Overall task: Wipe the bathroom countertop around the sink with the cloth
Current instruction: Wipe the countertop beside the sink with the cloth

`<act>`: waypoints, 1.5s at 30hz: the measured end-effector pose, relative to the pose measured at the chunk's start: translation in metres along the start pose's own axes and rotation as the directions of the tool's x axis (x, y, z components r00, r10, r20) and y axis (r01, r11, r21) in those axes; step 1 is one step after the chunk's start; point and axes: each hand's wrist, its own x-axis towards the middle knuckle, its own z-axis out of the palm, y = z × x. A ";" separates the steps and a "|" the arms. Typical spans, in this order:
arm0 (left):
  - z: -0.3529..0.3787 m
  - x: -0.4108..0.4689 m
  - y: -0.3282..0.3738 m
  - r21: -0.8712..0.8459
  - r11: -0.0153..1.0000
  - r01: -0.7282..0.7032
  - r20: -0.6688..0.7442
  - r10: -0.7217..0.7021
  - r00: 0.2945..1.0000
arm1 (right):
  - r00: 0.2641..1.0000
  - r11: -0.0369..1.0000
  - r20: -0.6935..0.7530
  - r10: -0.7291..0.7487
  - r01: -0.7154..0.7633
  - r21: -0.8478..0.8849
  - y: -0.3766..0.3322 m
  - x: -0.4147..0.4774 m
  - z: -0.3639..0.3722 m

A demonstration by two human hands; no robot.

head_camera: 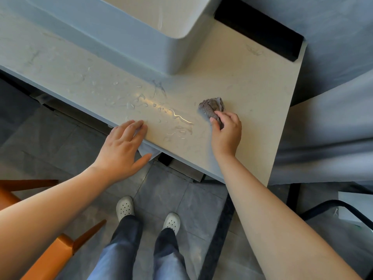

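Head view: a pale beige, faintly veined stone countertop (pixel 252 81) was seen from above, with a white, round-cornered rectangular vessel sink (pixel 121 31) standing on it towards the back. A small crumpled grey-brown cloth (pixel 211 109) was pressed onto the countertop in front of the sink's right corner, just right of a wet patch. It was gripped by the right hand (pixel 227 132), whose fingers were curled over its near end.

The left hand (pixel 121 150) was laid flat at the front edge of the countertop, fingers straight and spread, nothing being held. A piece of pale fabric (pixel 148 151) could be made out hanging just below that edge under the hand; what it was could not be told.

Beads and streaks of water (pixel 161 110) were scattered across the front strip between the two hands and further to the left. The surface to the right of the cloth, up to the long black bar (pixel 258 31) at the back, appeared dry and matt.

The task was judged to be partly done at most: the right end looked finished or had never been wet, while the wet front strip and the stretch left of the sink were judged to be left. The back of the countertop behind the sink was not shown.
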 end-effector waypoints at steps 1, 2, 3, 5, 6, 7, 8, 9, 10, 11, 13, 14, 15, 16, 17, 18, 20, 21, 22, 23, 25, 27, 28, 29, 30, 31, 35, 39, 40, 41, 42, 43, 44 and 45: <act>0.000 0.000 -0.001 0.005 1.000 -0.006 0.001 0.006 1.000 | 1.000 1.000 0.003 -0.012 0.012 0.003 -0.002 -0.006 0.001; -0.001 0.000 -0.002 0.008 1.000 -0.012 0.005 0.012 1.000 | 1.000 1.000 0.011 -0.025 0.025 0.002 -0.004 -0.012 0.002; -0.001 0.000 -0.003 0.008 1.000 -0.015 0.007 0.015 1.000 | 0.999 0.999 0.019 -0.039 0.039 0.003 -0.006 -0.020 0.003; -0.001 0.000 -0.004 0.005 1.000 -0.016 0.008 0.016 1.000 | 0.997 0.997 0.039 -0.071 0.071 0.010 -0.011 -0.038 0.004; -0.001 0.000 -0.005 0.006 1.000 -0.020 0.011 0.020 1.000 | 0.995 0.996 0.052 -0.090 0.089 0.013 -0.014 -0.048 0.005; -0.001 0.000 -0.005 0.007 1.000 -0.024 0.014 0.024 1.000 | 0.992 0.994 0.064 -0.107 0.106 0.020 -0.016 -0.059 0.005; -0.001 0.000 -0.006 0.010 1.000 -0.027 0.016 0.027 1.000 | 0.990 0.992 0.075 -0.122 0.120 0.026 -0.018 -0.069 0.005; -0.001 0.000 -0.007 0.013 0.999 -0.029 0.018 0.029 0.999 | 0.988 0.991 0.084 -0.133 0.131 0.031 -0.020 -0.077 0.006; -0.002 0.000 -0.008 0.016 0.999 -0.033 0.022 0.033 0.999 | 0.986 0.990 0.092 -0.141 0.139 0.033 -0.022 -0.085 0.006; -0.002 0.001 -0.009 0.018 0.999 -0.039 0.026 0.038 0.999 | 0.984 0.989 0.104 -0.146 0.143 0.037 -0.023 -0.091 0.005; -0.003 0.001 -0.011 0.020 0.998 -0.052 0.030 0.052 0.998 | 0.977 0.988 0.155 -0.149 0.140 0.063 -0.027 -0.100 0.003; -0.004 0.002 -0.012 0.020 0.998 -0.059 0.033 0.058 0.998 | 0.970 0.988 0.196 -0.141 0.125 0.092 -0.030 -0.103 0.000; -0.005 0.002 -0.013 0.020 0.998 -0.064 0.034 0.063 0.997 | 0.964 0.987 0.236 -0.121 0.092 0.132 -0.032 -0.105 -0.005; -0.005 0.002 -0.014 0.020 0.997 -0.069 0.035 0.068 0.997 | 0.959 0.983 0.267 -0.093 0.045 0.178 -0.035 -0.104 -0.010; -0.006 0.002 -0.016 0.021 0.997 -0.073 0.033 0.072 0.997 | 0.958 0.976 0.281 -0.063 0.001 0.218 -0.038 -0.101 -0.016; -0.006 0.002 -0.016 0.023 0.997 -0.077 0.031 0.077 0.997 | 0.962 0.969 0.269 -0.042 -0.026 0.244 -0.042 -0.096 -0.021; -0.005 0.002 -0.017 0.023 0.996 -0.084 0.032 0.083 0.996 | 0.983 0.964 0.181 -0.018 -0.031 0.265 -0.047 -0.074 -0.028; -0.004 0.002 -0.017 0.020 0.996 -0.084 0.031 0.084 0.996 | 0.993 0.964 0.121 -0.009 -0.024 0.264 -0.048 -0.058 -0.029; -0.003 0.002 -0.017 0.017 0.996 -0.085 0.029 0.085 0.996 | 0.998 0.968 0.067 -0.001 -0.016 0.252 -0.048 -0.040 -0.027; -0.002 0.002 -0.017 0.014 0.996 -0.086 0.025 0.085 0.996 | 1.000 0.973 0.027 0.005 -0.011 0.229 -0.048 -0.022 -0.024; -0.001 0.002 -0.017 0.014 0.996 -0.083 0.024 0.082 0.996 | 1.000 0.984 -0.005 0.026 -0.025 0.179 -0.046 0.009 -0.013; 0.000 0.002 -0.018 0.013 0.996 -0.083 0.023 0.082 0.996 | 0.999 0.991 0.011 0.037 -0.038 0.129 -0.043 0.029 0.002; 0.000 0.002 -0.019 0.013 0.996 -0.085 0.021 0.085 0.996 | 0.999 0.994 0.028 0.029 -0.032 0.101 -0.042 0.034 0.011; 0.000 0.002 -0.020 0.011 0.996 -0.089 0.022 0.088 0.996 | 0.999 0.997 0.046 0.020 -0.023 0.073 -0.040 0.036 0.019; 0.000 0.002 -0.020 0.007 0.996 -0.092 0.023 0.092 0.996 | 0.998 0.999 0.057 0.011 -0.013 0.048 -0.040 0.035 0.026; 0.000 0.002 -0.021 0.001 0.996 -0.094 0.023 0.094 0.995 | 0.998 1.000 0.056 0.000 -0.002 0.031 -0.040 0.032 0.032; -0.004 0.004 -0.024 -0.048 0.995 -0.093 -0.001 0.093 0.996 | 0.998 0.998 0.029 -0.053 0.052 0.027 -0.043 0.013 0.042; -0.012 0.012 -0.034 -0.143 0.990 -0.012 -0.076 0.001 0.997 | 0.991 0.994 0.072 -0.112 0.111 0.023 -0.053 -0.015 0.046; -0.015 0.014 -0.038 -0.148 0.989 0.013 -0.091 -0.027 0.995 | 0.989 0.992 0.081 -0.126 0.125 0.025 -0.055 -0.024 0.047; -0.017 0.016 -0.043 -0.143 0.989 0.032 -0.100 -0.046 0.994 | 0.986 0.990 0.090 -0.140 0.138 0.026 -0.058 -0.033 0.048; -0.018 0.017 -0.048 -0.132 0.990 0.041 -0.103 -0.055 0.993 | 0.983 0.988 0.098 -0.152 0.151 0.024 -0.060 -0.043 0.048; -0.019 0.018 -0.054 -0.118 0.992 0.044 -0.104 -0.057 0.993 | 0.980 0.986 0.108 -0.165 0.164 0.024 -0.063 -0.054 0.048; -0.020 0.018 -0.061 -0.103 0.994 0.045 -0.104 -0.056 0.993 | 0.977 0.984 0.122 -0.177 0.175 0.027 -0.066 -0.064 0.048; -0.022 0.019 -0.068 -0.088 0.995 0.048 -0.101 -0.056 0.993 | 0.973 0.983 0.141 -0.184 0.181 0.033 -0.069 -0.073 0.048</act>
